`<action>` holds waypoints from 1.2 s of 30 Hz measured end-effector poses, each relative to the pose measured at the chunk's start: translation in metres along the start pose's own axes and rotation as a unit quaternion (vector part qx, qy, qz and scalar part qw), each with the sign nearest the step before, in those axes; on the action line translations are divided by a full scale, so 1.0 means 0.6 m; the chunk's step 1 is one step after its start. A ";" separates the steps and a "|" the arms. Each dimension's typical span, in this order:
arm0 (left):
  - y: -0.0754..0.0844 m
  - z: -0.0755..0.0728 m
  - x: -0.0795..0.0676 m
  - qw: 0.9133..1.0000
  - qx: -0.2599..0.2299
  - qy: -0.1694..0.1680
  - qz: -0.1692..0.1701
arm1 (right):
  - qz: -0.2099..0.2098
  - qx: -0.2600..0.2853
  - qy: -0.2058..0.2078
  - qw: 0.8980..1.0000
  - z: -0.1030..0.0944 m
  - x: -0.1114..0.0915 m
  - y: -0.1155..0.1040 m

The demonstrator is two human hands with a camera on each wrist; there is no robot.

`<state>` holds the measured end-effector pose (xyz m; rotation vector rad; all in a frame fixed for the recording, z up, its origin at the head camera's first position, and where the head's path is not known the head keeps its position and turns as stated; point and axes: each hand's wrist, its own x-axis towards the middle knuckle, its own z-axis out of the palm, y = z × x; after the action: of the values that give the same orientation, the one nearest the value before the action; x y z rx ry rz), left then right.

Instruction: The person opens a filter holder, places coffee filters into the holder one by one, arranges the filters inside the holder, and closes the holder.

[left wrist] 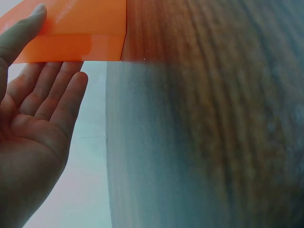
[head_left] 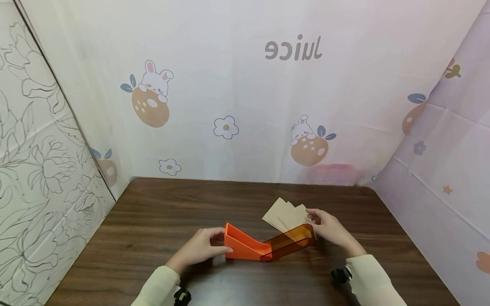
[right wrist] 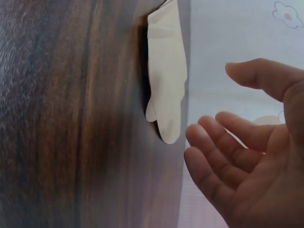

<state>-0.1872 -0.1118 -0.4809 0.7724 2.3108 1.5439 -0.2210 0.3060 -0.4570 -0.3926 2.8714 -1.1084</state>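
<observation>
An orange plastic box [head_left: 246, 244] with a slanted open top rests on the table, its translucent amber lid [head_left: 292, 241] swung out to the right. My left hand [head_left: 203, 246] grips the box's tall left end, thumb on the near face and fingers behind. In the left wrist view, the thumb presses on the orange wall [left wrist: 80, 19]. Behind the lid lies a fanned stack of beige paper pieces [head_left: 285, 214], partly hidden by it. My right hand [head_left: 331, 229] hovers by the lid's far end and the papers. The right wrist view shows its fingers [right wrist: 223, 161] loosely bent, holding nothing.
The dark wood-grain table [head_left: 172, 204] runs back to a printed curtain [head_left: 229, 85]. A floral panel [head_left: 38, 148] borders the left side, another printed curtain [head_left: 451, 170] the right. Black straps [head_left: 340, 275] sit at both cream sleeves.
</observation>
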 end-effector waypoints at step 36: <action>-0.002 0.000 0.001 1.000 0.006 0.001 0.002 | 0.107 -0.077 -0.020 0.991 0.000 0.047 0.026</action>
<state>-0.1879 -0.1117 -0.4818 0.7779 2.3229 1.5350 -0.2516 0.3105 -0.4660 -0.1068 2.8885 -0.8378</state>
